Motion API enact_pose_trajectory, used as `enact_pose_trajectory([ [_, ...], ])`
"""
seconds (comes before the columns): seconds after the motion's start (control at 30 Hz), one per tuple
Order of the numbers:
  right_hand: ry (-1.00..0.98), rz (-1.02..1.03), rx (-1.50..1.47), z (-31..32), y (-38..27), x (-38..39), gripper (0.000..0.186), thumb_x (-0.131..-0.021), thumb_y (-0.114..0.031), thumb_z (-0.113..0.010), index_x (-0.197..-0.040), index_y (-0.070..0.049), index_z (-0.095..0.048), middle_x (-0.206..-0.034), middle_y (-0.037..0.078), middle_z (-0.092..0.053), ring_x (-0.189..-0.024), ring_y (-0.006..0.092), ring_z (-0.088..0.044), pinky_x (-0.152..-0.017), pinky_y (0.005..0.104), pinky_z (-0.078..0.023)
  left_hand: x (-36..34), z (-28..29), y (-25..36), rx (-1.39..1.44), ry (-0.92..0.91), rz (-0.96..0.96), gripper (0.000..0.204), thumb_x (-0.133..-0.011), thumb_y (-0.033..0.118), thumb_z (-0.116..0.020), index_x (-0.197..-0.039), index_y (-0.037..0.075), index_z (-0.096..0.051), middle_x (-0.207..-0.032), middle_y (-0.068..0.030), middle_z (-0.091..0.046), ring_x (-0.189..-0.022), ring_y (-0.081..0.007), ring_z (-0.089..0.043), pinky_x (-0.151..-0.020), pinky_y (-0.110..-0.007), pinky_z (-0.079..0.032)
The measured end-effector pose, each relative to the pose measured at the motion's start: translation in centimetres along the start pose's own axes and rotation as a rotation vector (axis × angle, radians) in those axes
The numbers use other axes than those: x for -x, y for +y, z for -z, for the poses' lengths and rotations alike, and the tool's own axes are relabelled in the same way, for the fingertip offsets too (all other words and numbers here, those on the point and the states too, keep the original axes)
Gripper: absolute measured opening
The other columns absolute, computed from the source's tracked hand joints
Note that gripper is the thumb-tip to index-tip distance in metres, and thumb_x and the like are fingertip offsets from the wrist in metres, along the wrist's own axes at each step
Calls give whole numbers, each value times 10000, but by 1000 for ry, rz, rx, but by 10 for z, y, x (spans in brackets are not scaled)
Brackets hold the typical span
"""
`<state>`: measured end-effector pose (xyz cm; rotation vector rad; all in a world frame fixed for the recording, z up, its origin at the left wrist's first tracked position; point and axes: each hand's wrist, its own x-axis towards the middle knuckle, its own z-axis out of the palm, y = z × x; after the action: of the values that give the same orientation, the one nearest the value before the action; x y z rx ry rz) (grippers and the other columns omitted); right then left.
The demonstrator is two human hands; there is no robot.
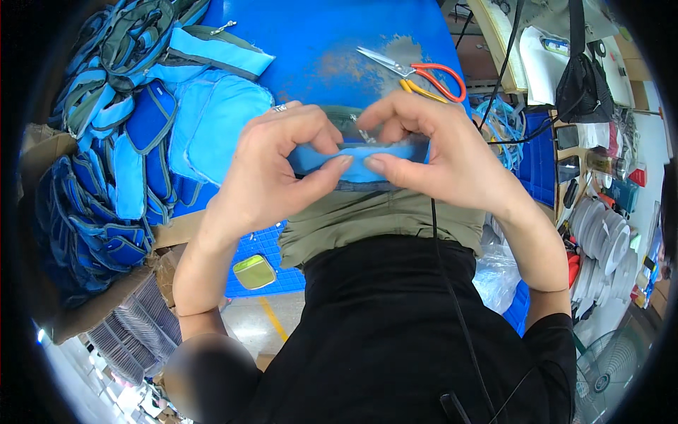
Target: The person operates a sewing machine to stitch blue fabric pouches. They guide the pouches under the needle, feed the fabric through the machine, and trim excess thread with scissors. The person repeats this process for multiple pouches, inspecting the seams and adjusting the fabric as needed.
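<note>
A blue fabric piece with dark grey-green edging and a metal zipper pull (367, 152) is held between both hands, level with my waist. My left hand (282, 166) grips its left part, thumb pressing on the light blue front and fingers curled behind. My right hand (431, 152) pinches the right part, thumb on the blue face and index finger bent over the top by the pull. Beyond the hands, red-handled scissors (434, 78) lie on the blue tabletop (296, 35), with a yellow-handled tool (413, 90) partly hidden beside them.
Piles of blue bag pieces (152, 134) cover the left side and fill a cardboard box (42, 212). A green-yellow pouch (254, 271) lies lower down. To the right are a black hanging bag (583, 95), white spools (593, 240) and a fan (604, 374).
</note>
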<state>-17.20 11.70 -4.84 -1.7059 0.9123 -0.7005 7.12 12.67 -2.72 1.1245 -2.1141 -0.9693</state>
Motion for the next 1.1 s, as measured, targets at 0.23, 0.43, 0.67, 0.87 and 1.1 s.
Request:
enact_pose_trajectory([
  [0.23,-111,-54,-32,5,-4,-4,224,-893,-231,-749,-936,-12,-739,-771,85,-717,-674,156,-627,-604,310,-463,2,6,4,-34,11,-44,187,-740,-7,-793,-746,42,-613,-815,-73,-673,-711,-169,-592,-687,-300,-431],
  [0.43,-71,-26,-31,5,-13,0,182,-889,-193,-750,-929,-16,-736,-798,92,-706,-707,183,-632,-630,322,-468,0,8,27,148,37,263,143,-771,33,-796,-832,29,-666,-812,-58,-650,-751,-149,-588,-674,-273,-429],
  [0.67,-14,177,82,8,-23,1,117,-858,-125,-757,-889,-19,-720,-796,112,-674,-751,296,-646,-664,384,-481,-2,12,16,67,-42,42,109,-807,43,-781,-880,14,-705,-810,-52,-642,-750,-155,-574,-674,-294,-417],
  [0.87,-14,187,86,7,-27,0,110,-850,-112,-754,-862,-12,-709,-791,115,-673,-753,300,-654,-664,389,-485,1,13,18,56,-6,7,91,-809,40,-785,-849,22,-705,-792,-55,-644,-731,-169,-580,-663,-301,-417],
  [1.1,-90,209,135,8,-50,14,69,-790,-30,-764,-818,-31,-700,-733,92,-639,-640,243,-625,-561,342,-448,21,3,24,236,58,-161,125,-772,11,-822,-855,52,-738,-785,-74,-672,-734,-247,-642,-684,-344,-459],
])
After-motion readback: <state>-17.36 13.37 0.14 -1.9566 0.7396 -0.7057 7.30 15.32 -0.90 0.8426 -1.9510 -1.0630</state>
